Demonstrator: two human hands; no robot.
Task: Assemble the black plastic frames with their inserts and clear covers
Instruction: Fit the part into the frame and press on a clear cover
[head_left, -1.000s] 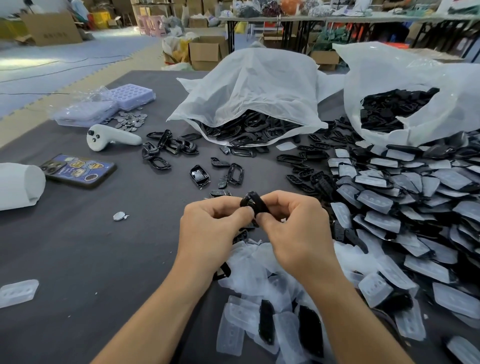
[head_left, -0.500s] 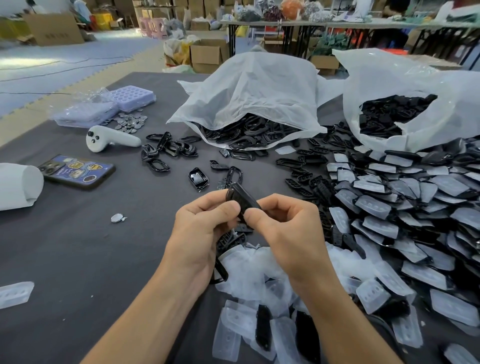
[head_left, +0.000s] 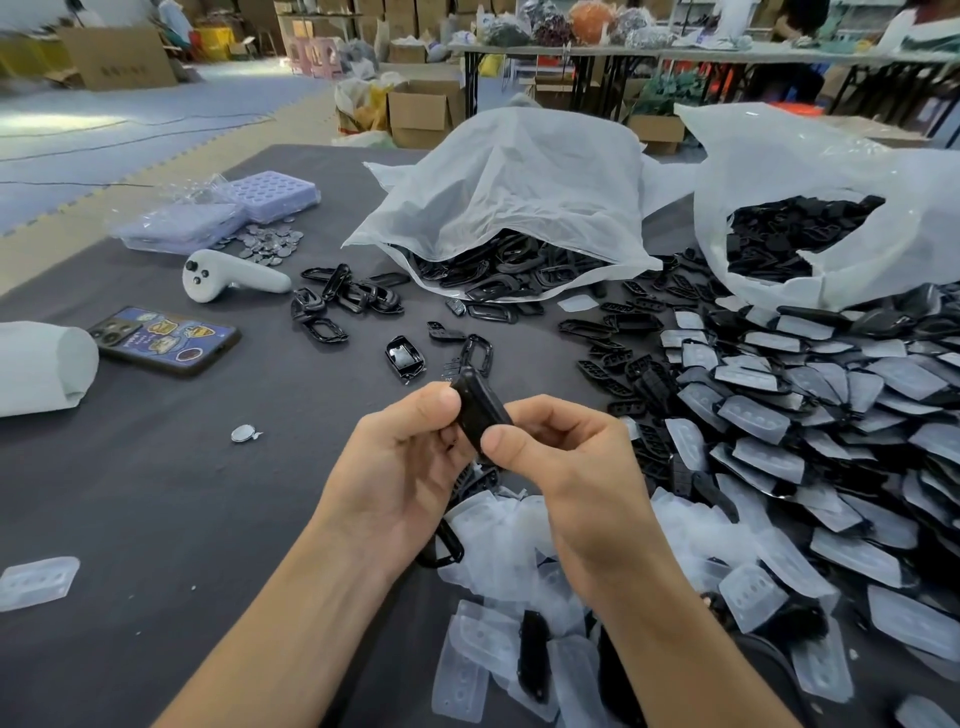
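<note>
A black plastic frame piece (head_left: 480, 405) is held above the table between both hands. My left hand (head_left: 402, 467) pinches its left side with the thumb on top. My right hand (head_left: 571, 467) pinches its lower right end, thumb pressed on the face. Loose clear covers (head_left: 509, 540) lie heaped under my hands. A large pile of black parts with clear covers (head_left: 810, 431) spreads to the right. Loose black frames (head_left: 343, 299) lie further back on the dark table (head_left: 156, 493).
Two white plastic bags hold black parts: one at centre back (head_left: 519, 197), one at right (head_left: 831, 208). A phone (head_left: 166, 338), a white controller (head_left: 228, 275), a white roll (head_left: 41, 364), purple trays (head_left: 275, 192), coin cells (head_left: 270, 241) and a lone clear cover (head_left: 36, 582) lie at left.
Both hands have turned the black piece from a bunched grip to a tilted, longer view and lifted it slightly; the thumbs have shifted along it.
</note>
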